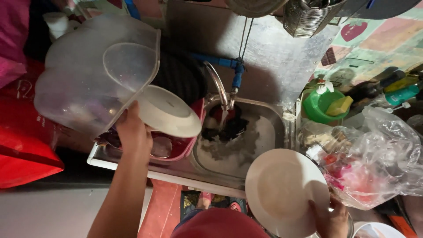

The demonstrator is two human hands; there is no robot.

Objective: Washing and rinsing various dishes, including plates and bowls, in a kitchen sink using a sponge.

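While water runs from the curved faucet into the steel sink, both hands are busy with dishware on either side of the basin. Largest item: clear plastic cover, tipped up on its edge at left over a pink dish basin, open side facing right. Left hand grips the cover's lower rim, fingers wrapped around the edge, holding it raised. Just beside that hand, a white plate sits tilted in the pink dish basin, underside up, leaning toward the sink and overlapping the rim; cannot tell if the fingers also touch it.

Second white plate is at lower right, near the sink's front edge, face toward the camera, roughly upright and slightly tipped. Right hand pinches its lower right rim, closed on it. That plate lies up and left from the grip, well apart from the left hand, with the sink between the two.

Right hand is the nearer one to the faucet stream. Right of the sink: a crumpled clear plastic bag, a green bowl holding a yellow sponge. Dark dishes sit in the sink under the water.
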